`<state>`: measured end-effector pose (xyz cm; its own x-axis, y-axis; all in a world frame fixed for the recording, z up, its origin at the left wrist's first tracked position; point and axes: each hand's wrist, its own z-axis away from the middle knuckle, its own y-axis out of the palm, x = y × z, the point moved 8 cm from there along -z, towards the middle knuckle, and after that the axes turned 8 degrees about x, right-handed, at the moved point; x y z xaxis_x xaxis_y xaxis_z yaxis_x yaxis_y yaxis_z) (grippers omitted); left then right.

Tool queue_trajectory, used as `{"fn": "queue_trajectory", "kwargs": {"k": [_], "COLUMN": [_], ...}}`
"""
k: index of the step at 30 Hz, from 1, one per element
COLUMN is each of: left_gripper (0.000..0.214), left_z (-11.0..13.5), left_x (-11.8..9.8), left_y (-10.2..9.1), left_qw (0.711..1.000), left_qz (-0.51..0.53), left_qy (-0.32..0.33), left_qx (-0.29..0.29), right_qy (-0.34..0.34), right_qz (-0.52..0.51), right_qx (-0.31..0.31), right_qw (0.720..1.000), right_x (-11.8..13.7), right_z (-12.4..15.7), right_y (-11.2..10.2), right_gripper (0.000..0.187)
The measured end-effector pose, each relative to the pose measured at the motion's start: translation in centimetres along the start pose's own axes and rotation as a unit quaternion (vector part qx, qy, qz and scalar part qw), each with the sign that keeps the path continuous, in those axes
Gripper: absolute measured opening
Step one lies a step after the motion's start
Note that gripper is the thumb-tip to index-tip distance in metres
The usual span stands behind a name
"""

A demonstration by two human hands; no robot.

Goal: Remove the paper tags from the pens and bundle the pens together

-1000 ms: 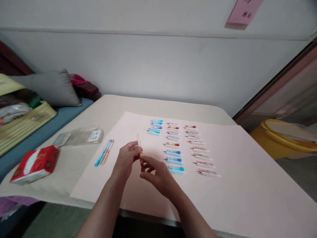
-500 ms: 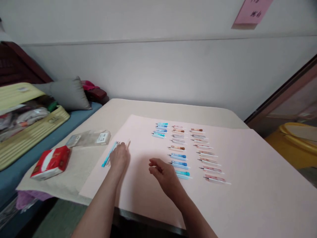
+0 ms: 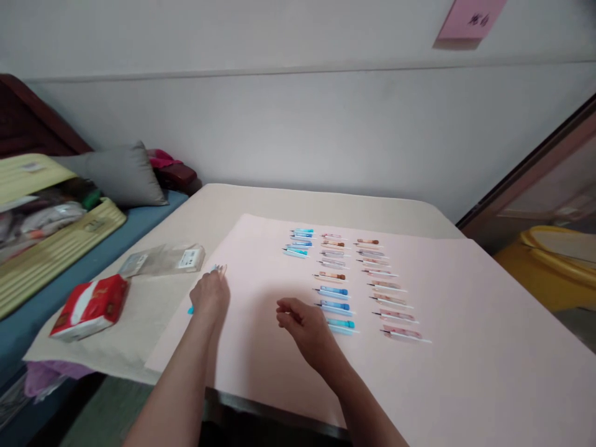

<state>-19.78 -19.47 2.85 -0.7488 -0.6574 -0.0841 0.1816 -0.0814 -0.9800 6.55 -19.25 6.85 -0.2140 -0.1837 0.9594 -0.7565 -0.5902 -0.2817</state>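
Observation:
My left hand reaches down over a small group of pens at the left of the pink sheet, its fingers curled and partly hidden. A pale pen shows its end beyond the fingers and appears to be in them. One blue end of a pen sticks out left of the hand. Over the middle of the sheet is my right hand, loosely curled and holding nothing, with thumb and index finger slightly apart. Right beside it lies a turquoise pen, partly covered by the hand.
Blue pens, brown pens and pink pens lie in columns on the sheet. A clear plastic packet and a red tissue pack rest at the table's left. Behind stands a white wall.
My left hand has moved left over the group of pens, and the pale pen has shifted left with it. My right hand stays almost in place. The view has shifted slightly.

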Motion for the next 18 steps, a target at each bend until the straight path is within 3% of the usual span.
{"fn": "queue_trajectory", "kwargs": {"k": [18], "left_gripper": [0.037], "left_z": [1.0], "left_x": [-0.07], "left_y": [-0.43], "left_qw": [1.0], "left_qz": [-0.022], "left_qy": [0.006], "left_qx": [0.009], "right_qy": [0.009], "right_qz": [0.01], "right_qx": [-0.001], "right_qw": [1.0], "right_x": [-0.04], "right_z": [0.01], "right_y": [-0.24], "right_gripper": [0.018]}}
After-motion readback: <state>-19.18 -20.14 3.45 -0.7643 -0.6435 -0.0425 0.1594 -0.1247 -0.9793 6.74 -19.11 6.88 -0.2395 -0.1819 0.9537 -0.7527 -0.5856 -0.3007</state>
